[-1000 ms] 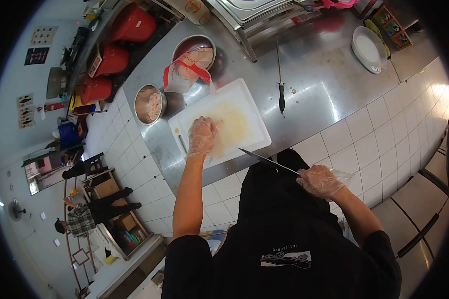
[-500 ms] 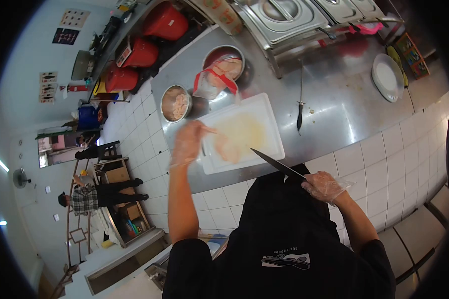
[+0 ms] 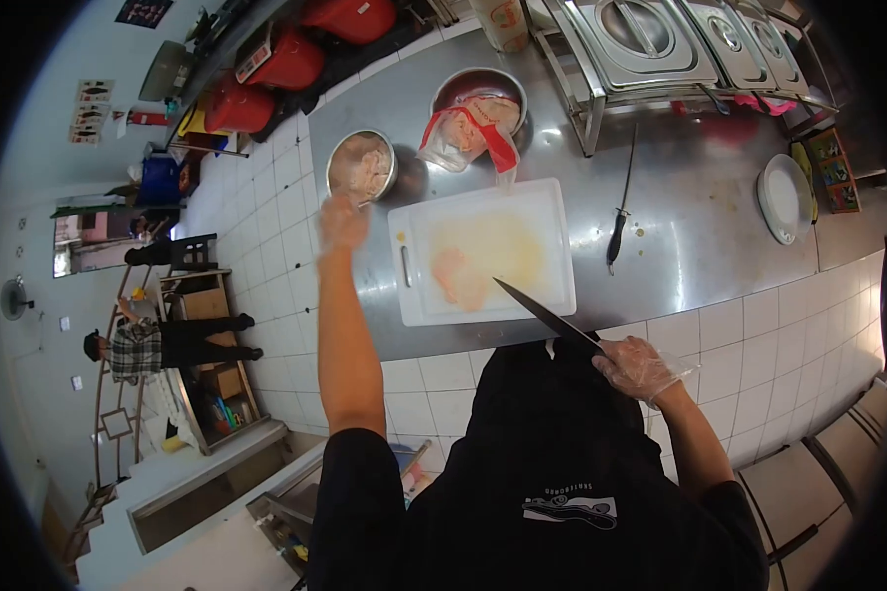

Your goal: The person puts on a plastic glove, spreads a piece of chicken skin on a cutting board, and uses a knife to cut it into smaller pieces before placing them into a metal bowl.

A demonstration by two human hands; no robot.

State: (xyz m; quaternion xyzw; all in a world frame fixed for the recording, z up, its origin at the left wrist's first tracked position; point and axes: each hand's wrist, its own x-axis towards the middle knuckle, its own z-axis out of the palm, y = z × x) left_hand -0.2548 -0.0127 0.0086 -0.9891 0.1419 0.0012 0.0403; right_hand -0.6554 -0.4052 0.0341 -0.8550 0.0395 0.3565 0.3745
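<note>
A white cutting board [image 3: 552, 209] lies on the steel counter with a pale piece of raw meat [image 3: 460, 277] on it. My right hand [image 3: 637, 367], in a clear glove, grips a long knife [image 3: 543, 312] whose blade tip hovers over the board's near edge. My left hand [image 3: 343, 222], gloved and blurred, is off the board's left side, just below a small steel bowl of meat pieces [image 3: 361, 166]. I cannot tell whether it holds anything.
A larger steel bowl [image 3: 480, 98] holds a red-handled plastic bag of meat. A honing steel [image 3: 621, 215] lies right of the board, a white plate [image 3: 784, 198] farther right. Lidded steel pans [image 3: 650, 37] stand behind. Red containers [image 3: 281, 61] sit at left. A person [image 3: 133, 350] stands below left.
My left hand left the meat on the board and swung left and away toward the small bowl. The knife hand stayed about where it was. The view tilted toward the counter's back.
</note>
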